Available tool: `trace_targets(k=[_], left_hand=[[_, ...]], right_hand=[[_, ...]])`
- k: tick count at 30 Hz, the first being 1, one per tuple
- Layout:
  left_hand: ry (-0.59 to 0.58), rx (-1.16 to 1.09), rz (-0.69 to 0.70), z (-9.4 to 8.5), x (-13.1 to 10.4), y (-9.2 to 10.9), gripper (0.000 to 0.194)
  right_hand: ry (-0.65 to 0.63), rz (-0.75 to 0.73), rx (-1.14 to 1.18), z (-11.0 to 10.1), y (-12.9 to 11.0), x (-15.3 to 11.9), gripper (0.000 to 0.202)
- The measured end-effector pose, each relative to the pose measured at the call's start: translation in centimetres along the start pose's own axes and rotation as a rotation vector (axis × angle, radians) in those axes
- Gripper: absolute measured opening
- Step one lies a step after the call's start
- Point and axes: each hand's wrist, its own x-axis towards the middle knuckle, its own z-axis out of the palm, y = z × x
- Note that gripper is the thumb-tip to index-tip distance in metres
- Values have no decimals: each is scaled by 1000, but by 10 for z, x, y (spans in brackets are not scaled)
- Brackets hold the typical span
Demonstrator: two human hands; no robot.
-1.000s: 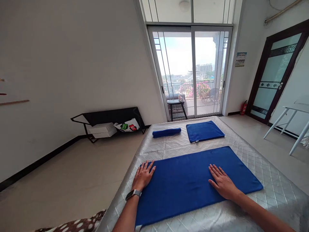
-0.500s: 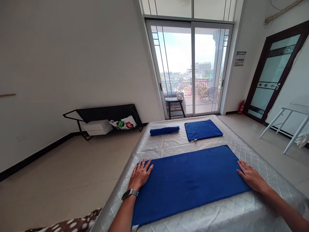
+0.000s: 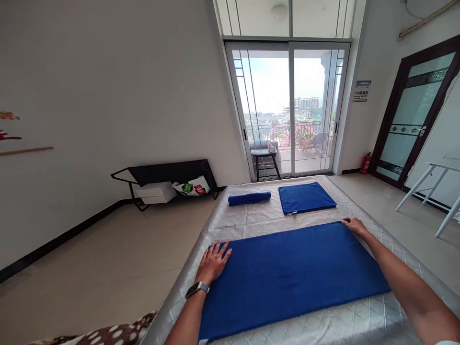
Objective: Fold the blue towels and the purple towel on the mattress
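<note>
A blue towel [image 3: 291, 278] lies spread flat across the near part of a silver-grey quilted bed cover [image 3: 323, 323]. On its left edge, near the far corner, my left hand [image 3: 212, 263] rests palm down with fingers spread; a watch is on that wrist. My right hand [image 3: 354, 225] is at the far right corner, its fingers pinched on the towel's edge. Beyond the spread towel lie a rolled blue towel [image 3: 249, 198] on the left and a folded blue towel [image 3: 307, 197] on the right, with a small white tag on its near edge.
A black rack [image 3: 168, 173] holding white boxes [image 3: 154, 192] and a printed bag [image 3: 194, 186] stands by the left wall. Behind the bed are a dark stool [image 3: 265, 153] and sliding glass doors [image 3: 292, 110]. A white chair [image 3: 431, 182] stands at right. Brown spotted fabric [image 3: 118, 330] shows at lower left.
My right hand has moved from lying flat on the towel's right edge to its far right corner, and its fingers have closed there. My left hand stays flat. The view has shifted slightly.
</note>
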Motion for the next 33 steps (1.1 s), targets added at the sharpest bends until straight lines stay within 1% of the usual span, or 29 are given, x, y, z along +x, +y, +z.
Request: trace_targets(k=[5,10,12,14,16,18,20,22,23,24,25,26,27,28,30,32,33], left_hand=[[23,-44,-4,2,2,-2,57],[26,-53,-2,8,3,-6,57],[25,-48,4,10,3,-7,57],[14,-34,8,11,3,-9,57],[-11,-7,31,10,3,-13,55],[-72,21,68,6,4,-19,54],[-156,47,101,-1,7,-22,55],[-195,82,91,-14,11,-15,55],[-181,104,57,-22,13,-4,56],[-145,124,15,-32,14,12,56],[-97,137,-24,-42,15,34,58],[-41,139,-50,-53,13,62,59],[10,120,5,-64,9,95,57],[53,73,118,-75,2,133,52],[109,-79,403,-93,-19,214,40],[144,-223,678,-106,-46,293,30],[155,-273,806,-111,-59,328,28]], right_hand=[[-9,0,20,7,9,13,24],[-24,4,27,12,17,17,25],[2,23,11,16,18,14,26],[54,45,-13,21,17,9,29],[105,55,-34,25,15,4,30],[131,50,-43,28,13,-1,29],[137,41,-44,28,11,-3,27],[140,34,-40,28,10,-4,27],[142,32,-37,28,10,-4,26],[144,31,-32,28,10,-4,26],[147,29,-27,29,11,-4,25],[149,28,-20,30,11,-3,25],[150,27,-12,30,12,-3,25],[152,25,-3,31,13,-3,25],[153,19,12,33,14,-2,25],[154,12,20,33,14,-2,24],[154,8,22,33,14,-2,23]])
